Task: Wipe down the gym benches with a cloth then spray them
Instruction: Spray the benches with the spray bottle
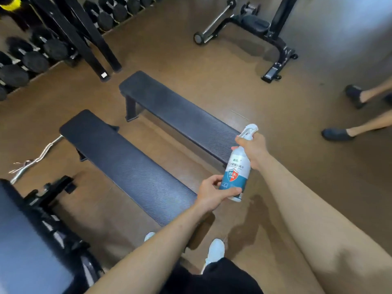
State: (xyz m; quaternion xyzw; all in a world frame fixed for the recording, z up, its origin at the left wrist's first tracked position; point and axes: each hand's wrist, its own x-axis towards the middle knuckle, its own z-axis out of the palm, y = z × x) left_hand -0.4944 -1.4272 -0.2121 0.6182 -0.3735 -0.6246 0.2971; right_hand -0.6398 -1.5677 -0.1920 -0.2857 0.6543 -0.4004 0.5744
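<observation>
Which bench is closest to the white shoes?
The left bench, whose end stops by the white shoes; the other bench lies farther off, behind the spray bottle.

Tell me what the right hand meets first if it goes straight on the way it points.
Probably the farther bench: the right hand, gripping the spray bottle at its neck, points up-left across that bench's pad. Its height above the pad is unclear, so it might pass over it.

The near long dark gym bench [131, 166] and the far long dark gym bench [180, 111] have padded tops with a fine diagonal ribbed texture and a dull sheen. The white plastic spray bottle [236, 168] carries a glossy teal label. The brown floor [212, 66] looks smooth and faintly shiny. The bent silver bar [38, 158] is polished metal.
</observation>
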